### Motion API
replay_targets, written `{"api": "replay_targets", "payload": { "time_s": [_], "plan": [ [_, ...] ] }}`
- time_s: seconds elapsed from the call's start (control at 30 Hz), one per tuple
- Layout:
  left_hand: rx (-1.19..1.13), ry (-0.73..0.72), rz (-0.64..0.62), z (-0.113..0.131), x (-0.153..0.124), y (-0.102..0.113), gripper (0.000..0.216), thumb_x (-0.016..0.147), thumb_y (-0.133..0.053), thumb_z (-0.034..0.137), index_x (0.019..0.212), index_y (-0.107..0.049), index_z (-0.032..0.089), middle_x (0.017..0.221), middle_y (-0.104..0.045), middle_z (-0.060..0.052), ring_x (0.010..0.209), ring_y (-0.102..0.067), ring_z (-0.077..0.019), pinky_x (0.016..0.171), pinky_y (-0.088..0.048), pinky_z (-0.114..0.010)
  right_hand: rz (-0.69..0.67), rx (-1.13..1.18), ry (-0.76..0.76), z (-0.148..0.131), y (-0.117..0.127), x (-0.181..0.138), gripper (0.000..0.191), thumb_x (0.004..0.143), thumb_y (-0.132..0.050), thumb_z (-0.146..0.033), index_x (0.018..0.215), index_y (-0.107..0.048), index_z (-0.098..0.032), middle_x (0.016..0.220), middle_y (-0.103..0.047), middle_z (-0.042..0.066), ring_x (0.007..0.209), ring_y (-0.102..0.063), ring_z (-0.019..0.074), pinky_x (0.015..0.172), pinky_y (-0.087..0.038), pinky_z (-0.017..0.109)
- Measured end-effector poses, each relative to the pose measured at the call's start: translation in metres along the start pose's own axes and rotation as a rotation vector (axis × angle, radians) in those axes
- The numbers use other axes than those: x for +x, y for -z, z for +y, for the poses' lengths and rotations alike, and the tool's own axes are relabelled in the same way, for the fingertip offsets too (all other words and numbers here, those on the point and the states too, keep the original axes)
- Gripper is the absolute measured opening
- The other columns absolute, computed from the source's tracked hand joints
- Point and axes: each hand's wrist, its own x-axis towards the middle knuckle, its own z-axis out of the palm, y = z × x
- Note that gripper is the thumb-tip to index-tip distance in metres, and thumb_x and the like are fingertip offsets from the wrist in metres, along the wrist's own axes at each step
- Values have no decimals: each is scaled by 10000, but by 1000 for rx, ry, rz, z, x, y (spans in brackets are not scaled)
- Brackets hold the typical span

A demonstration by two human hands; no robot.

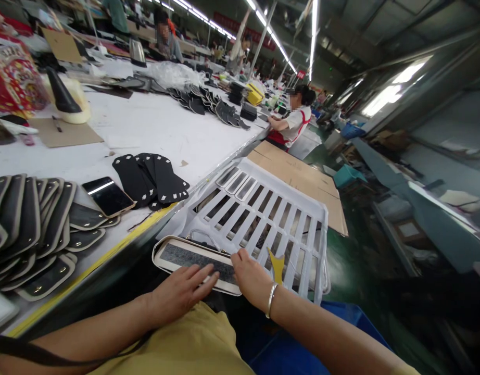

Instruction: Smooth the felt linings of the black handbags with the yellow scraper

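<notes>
Resting L hand (181,289) flat, fingers loosely spread, on pale oblong piece (195,256) w/ gray middle; R hand (250,276) curled round its R end, gripping it. Piece beside white tbl (146,125), at nr end of slotted rack (259,212).

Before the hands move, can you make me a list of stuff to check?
1. Left hand on the long piece: ok, it lies on top.
2. Right hand at the piece's other end: ok, touching.
3. Grip underneath: cannot tell, that side is hidden.
4. Phone away from both hands: ok, it's off beside the black pieces.
5. Room around the bracelet: not ok, a yellow piece looks very close.
</notes>
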Motion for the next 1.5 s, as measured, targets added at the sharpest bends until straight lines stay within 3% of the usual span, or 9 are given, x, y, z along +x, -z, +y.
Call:
{"api": "replay_targets", "payload": {
  "time_s": [0.2,0.47,0.57,0.67,0.77,0.87,1.2,1.3,1.5],
  "plan": [
    [-106,-240,43,8,25,-7,124,846,-557,245,911,-628,167,1221,-576,-100,1052,-499,-258,795,-367,-364,-46,84,-61,6,3,8,336,734,-567,-63,1058,-492,-115,1065,-522,114,862,-577,182,714,-480,277],
    [-257,-172,-136,1,38,1,166,898,-480,265,883,-633,203,1369,-476,-63,1199,-445,-254,854,-330,-379,-79,169,-94,0,12,13,320,714,-565,-84,1024,-489,-110,1045,-540,131,904,-574,217,731,-463,301],
    [-333,-137,-219,-4,42,9,156,887,-480,237,945,-620,201,1373,-474,-57,1202,-458,-239,833,-359,-365,-9,383,-150,15,10,17,196,746,-502,-95,934,-495,-148,973,-569,89,875,-571,189,806,-447,326],
    [-405,-116,-267,-7,44,16,159,863,-515,233,986,-609,196,1386,-461,-58,1213,-460,-239,837,-376,-366,-5,725,-365,34,0,19,149,774,-483,-117,910,-465,-175,922,-578,52,804,-587,162,763,-492,328],
    [-452,-84,-280,-5,45,18,141,858,-523,214,960,-618,197,1387,-460,-66,1227,-455,-248,848,-379,-377,-44,1128,-575,46,-10,13,235,751,-537,-103,939,-422,-182,1106,-519,80,821,-608,135,708,-547,285],
    [-481,-68,-298,-3,46,13,131,843,-534,184,920,-638,204,1390,-454,-75,1243,-442,-268,864,-372,-394,-62,1264,-629,50,-15,7,278,714,-571,-63,936,-440,-168,1246,-430,99,883,-604,126,722,-567,254],
    [-494,-97,-308,-3,45,10,147,832,-531,172,924,-641,203,1413,-419,-96,1268,-408,-277,903,-353,-419,-301,1157,-549,66,-4,14,386,622,-622,-23,969,-521,-160,1129,-528,86,780,-597,139,556,-591,300],
    [-498,-94,-312,-3,45,9,150,844,-524,172,922,-647,207,1412,-419,-102,1272,-404,-282,909,-349,-434,-459,1098,-542,75,-7,12,420,619,-679,-75,985,-492,-161,1011,-581,63,671,-614,112,560,-582,304],
    [-481,-110,-288,-3,44,1,126,830,-565,183,908,-661,209,1411,-419,-103,1280,-386,-291,935,-332,-446,-672,1366,-470,87,-37,-4,215,788,-581,-263,947,-496,-146,852,-590,19,644,-664,130,559,-558,277]
  ]
}}
